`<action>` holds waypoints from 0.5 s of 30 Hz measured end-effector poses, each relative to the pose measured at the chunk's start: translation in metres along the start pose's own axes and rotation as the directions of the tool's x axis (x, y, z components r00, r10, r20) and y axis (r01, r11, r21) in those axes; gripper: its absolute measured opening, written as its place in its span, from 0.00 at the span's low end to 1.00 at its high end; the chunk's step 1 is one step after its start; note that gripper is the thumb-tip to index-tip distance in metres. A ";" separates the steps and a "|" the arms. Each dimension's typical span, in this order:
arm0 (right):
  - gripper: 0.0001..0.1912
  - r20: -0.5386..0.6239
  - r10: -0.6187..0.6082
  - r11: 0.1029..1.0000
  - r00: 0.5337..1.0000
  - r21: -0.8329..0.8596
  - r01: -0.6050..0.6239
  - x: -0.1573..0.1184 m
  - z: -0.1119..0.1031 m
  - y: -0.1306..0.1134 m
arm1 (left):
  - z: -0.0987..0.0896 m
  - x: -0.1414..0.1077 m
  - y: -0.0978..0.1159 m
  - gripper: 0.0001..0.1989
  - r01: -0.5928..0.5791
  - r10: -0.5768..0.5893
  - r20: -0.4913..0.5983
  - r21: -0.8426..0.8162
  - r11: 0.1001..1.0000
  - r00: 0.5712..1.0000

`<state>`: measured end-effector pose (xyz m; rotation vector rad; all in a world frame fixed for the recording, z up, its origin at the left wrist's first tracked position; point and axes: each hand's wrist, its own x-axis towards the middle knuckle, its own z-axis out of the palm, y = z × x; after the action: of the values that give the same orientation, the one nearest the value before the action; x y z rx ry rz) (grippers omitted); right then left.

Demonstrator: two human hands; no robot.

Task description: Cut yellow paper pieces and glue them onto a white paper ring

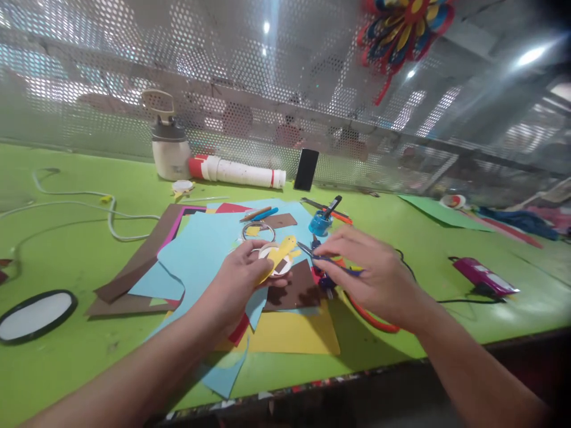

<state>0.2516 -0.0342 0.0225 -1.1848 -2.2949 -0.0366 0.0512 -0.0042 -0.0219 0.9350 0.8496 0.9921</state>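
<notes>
My left hand (247, 270) holds a small round white piece (282, 270) together with a yellow paper cutout (282, 252) that has a small dark dot near its top. Just to the right, my right hand (366, 267) grips a slim tool (307, 249) with a dark pointed tip and a blue and yellow handle, its tip close to the yellow cutout but apart from it. Beneath both hands lie light blue (200, 238), brown (297, 288) and yellow (312, 333) sheets of paper. A dark blue tool with red parts is partly hidden beside my right hand.
Behind stand a blue jar (320, 223), a black phone (306, 169), a white and grey bottle (171, 154) and a white tube (241, 172). A magenta device (484, 277) with a cord lies right. An oval black-rimmed object (38, 316) lies left on the green table (102, 351).
</notes>
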 end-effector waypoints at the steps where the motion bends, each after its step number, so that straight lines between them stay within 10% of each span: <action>1: 0.06 0.022 -0.019 1.000 1.000 -0.009 0.019 0.008 0.005 -0.006 | 0.001 0.001 -0.002 0.15 -0.003 0.003 0.006 0.000 1.000 1.000; 15: 0.07 0.235 0.070 0.981 0.969 -0.191 -0.025 0.026 0.038 -0.011 | 0.009 -0.001 -0.008 0.17 0.002 -0.002 -0.012 0.010 1.000 1.000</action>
<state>0.2138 -0.0108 0.0050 -1.4069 -2.5169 -0.0975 0.0615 -0.0093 -0.0262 0.9375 0.8654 0.9937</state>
